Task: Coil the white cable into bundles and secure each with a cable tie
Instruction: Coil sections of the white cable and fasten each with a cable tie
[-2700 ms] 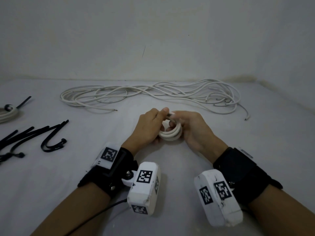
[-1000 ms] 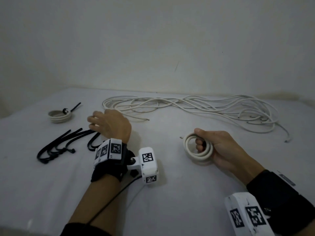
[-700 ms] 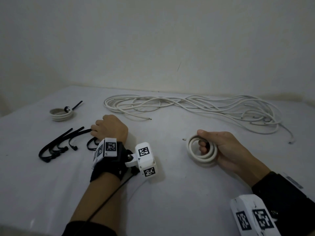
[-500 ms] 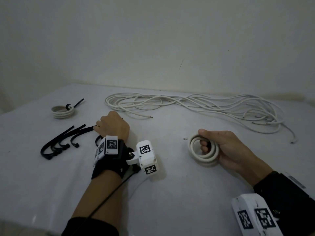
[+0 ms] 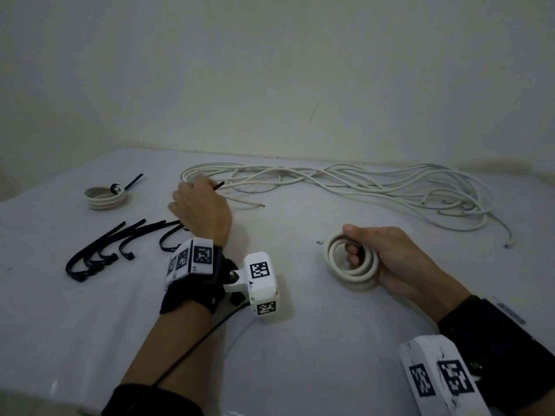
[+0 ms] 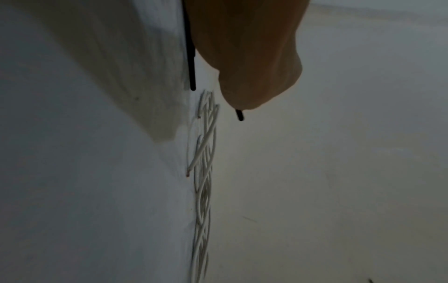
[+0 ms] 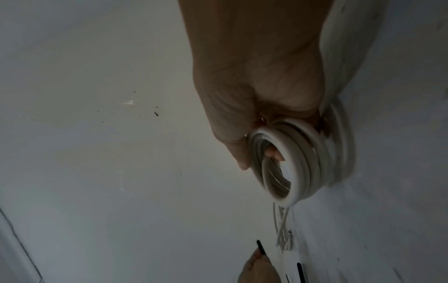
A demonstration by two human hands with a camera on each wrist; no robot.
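**Tie in one hand, coil in the other**

On the white desk [image 5: 300, 340], the right hand [image 5: 390, 262] grips a small coil of white cable [image 5: 351, 265], thumb over the top of the loops and fingers curled through the middle; the coil's lower edge rests on the desk. The left hand [image 5: 201, 211] is raised just above the desk with its fingers closed on a black cable tie [image 5: 218, 185], whose tip pokes out past the knuckles. Just left of that hand lies a loose bunch of black cable ties [image 5: 102, 250]. Farther left and back sits a finished bundle [image 5: 105, 198], already cinched with a black tie. Along the far edge of the desk, near the wall [image 5: 270, 70], sprawls the long uncoiled cable [image 5: 375, 187].
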